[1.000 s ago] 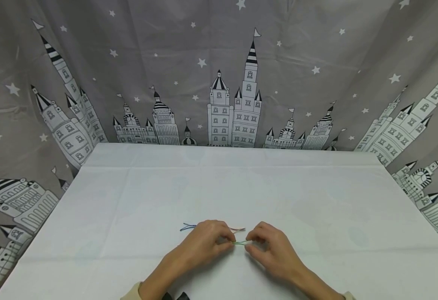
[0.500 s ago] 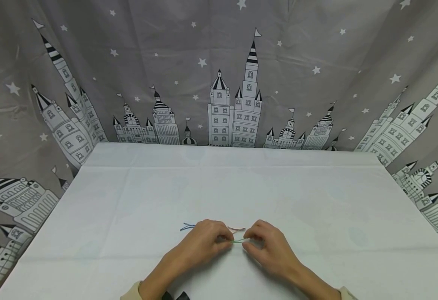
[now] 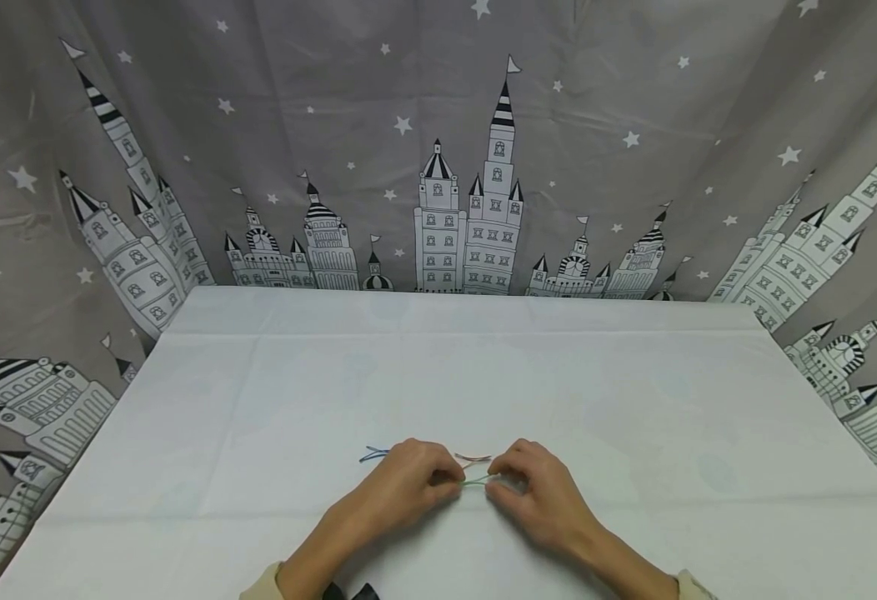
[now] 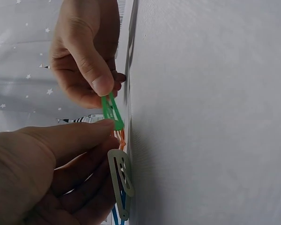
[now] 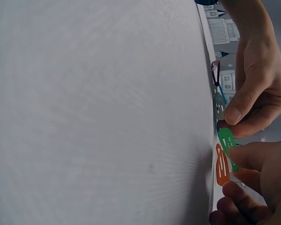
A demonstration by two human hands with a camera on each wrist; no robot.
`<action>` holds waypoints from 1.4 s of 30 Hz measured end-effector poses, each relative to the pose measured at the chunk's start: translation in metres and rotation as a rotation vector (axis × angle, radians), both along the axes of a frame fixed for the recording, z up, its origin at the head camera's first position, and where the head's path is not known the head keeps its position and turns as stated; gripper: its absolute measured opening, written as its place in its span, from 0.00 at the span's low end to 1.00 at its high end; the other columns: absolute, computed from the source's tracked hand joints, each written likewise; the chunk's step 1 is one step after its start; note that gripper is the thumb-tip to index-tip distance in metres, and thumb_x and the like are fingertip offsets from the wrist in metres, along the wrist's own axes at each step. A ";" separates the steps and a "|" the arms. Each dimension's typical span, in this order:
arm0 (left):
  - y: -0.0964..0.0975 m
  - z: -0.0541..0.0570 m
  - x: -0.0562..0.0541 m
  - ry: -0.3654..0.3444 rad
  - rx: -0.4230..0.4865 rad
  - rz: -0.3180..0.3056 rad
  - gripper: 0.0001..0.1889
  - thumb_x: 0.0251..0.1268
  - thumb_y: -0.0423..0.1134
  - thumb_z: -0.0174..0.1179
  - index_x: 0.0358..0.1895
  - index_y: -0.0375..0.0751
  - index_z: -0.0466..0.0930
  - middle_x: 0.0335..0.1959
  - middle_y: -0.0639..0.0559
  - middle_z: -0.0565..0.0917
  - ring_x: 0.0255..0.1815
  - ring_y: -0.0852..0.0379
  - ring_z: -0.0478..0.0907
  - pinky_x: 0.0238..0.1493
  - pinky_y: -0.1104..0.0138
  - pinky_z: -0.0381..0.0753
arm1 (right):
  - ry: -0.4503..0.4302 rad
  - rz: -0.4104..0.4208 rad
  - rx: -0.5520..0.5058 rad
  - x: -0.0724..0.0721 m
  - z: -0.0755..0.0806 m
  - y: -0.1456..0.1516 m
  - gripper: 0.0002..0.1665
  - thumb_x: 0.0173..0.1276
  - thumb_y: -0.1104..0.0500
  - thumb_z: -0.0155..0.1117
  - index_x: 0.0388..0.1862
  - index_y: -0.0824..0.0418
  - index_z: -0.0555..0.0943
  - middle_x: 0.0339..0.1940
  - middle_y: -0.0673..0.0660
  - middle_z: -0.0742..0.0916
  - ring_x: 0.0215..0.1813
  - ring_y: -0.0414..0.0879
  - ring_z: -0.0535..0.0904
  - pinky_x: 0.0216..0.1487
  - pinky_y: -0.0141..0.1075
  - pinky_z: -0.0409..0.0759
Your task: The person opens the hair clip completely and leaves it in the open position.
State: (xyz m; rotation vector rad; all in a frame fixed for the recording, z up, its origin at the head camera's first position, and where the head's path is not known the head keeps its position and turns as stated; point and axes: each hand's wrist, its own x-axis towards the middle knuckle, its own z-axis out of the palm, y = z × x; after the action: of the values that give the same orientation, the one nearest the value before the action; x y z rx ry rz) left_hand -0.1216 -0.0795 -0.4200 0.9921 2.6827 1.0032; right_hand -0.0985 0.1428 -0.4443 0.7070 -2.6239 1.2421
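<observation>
A green snap hair clip [image 3: 476, 481] spans the gap between the two hands. My left hand [image 3: 413, 482] pinches one end of it between thumb and index finger. At the other end, the thumb and fingers of my right hand [image 3: 546, 496] grip it, and the clip's strips look spread apart in the head view. Close behind lies an orange clip [image 5: 222, 166]. A pale grey clip [image 4: 120, 173] sits under the left hand, partly hidden in the head view. Past that hand, a blue clip [image 3: 373, 454] shows one end.
A dark-framed clip [image 5: 216, 72] lies farther along the row in the right wrist view. The white cloth-covered table [image 3: 438, 375] reaches back to a grey castle-print curtain [image 3: 296, 100]. A black object [image 3: 352, 592] pokes in at the front edge.
Both hands have shifted slightly left with the green hair clip between them. More of the orange clip shows beside the left hand. The blue clip has stayed in place.
</observation>
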 end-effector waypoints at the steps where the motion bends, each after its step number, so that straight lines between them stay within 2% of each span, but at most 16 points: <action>1: 0.000 0.000 0.000 0.000 -0.001 -0.002 0.03 0.58 0.33 0.70 0.35 0.43 0.89 0.34 0.59 0.86 0.39 0.66 0.80 0.42 0.67 0.78 | -0.006 -0.001 0.009 0.000 0.000 0.000 0.07 0.58 0.62 0.74 0.33 0.52 0.85 0.32 0.40 0.80 0.35 0.37 0.73 0.36 0.33 0.74; 11: 0.000 0.000 0.000 -0.051 -0.018 0.002 0.05 0.59 0.35 0.70 0.38 0.42 0.89 0.37 0.59 0.86 0.42 0.66 0.80 0.46 0.66 0.78 | -0.052 -0.031 0.082 0.003 0.000 -0.002 0.07 0.56 0.61 0.75 0.32 0.53 0.86 0.32 0.41 0.79 0.36 0.39 0.71 0.37 0.33 0.72; 21: -0.001 0.000 0.000 -0.041 -0.018 -0.003 0.05 0.58 0.34 0.70 0.37 0.42 0.89 0.36 0.59 0.86 0.41 0.66 0.80 0.45 0.66 0.78 | -0.073 -0.029 0.134 0.003 0.001 -0.004 0.07 0.55 0.62 0.76 0.33 0.55 0.86 0.32 0.42 0.76 0.37 0.39 0.69 0.38 0.34 0.71; 42: -0.003 -0.002 0.001 -0.080 -0.032 0.023 0.05 0.59 0.35 0.69 0.39 0.42 0.88 0.37 0.61 0.85 0.41 0.67 0.78 0.46 0.66 0.77 | -0.090 -0.026 0.140 0.001 0.001 -0.006 0.10 0.55 0.59 0.77 0.37 0.57 0.86 0.33 0.42 0.77 0.37 0.39 0.69 0.38 0.34 0.71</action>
State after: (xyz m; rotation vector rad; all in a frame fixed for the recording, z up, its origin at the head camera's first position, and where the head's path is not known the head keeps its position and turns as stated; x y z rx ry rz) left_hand -0.1208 -0.0829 -0.4218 0.8978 2.6427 0.9794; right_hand -0.0973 0.1365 -0.4429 0.6512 -2.8059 1.1166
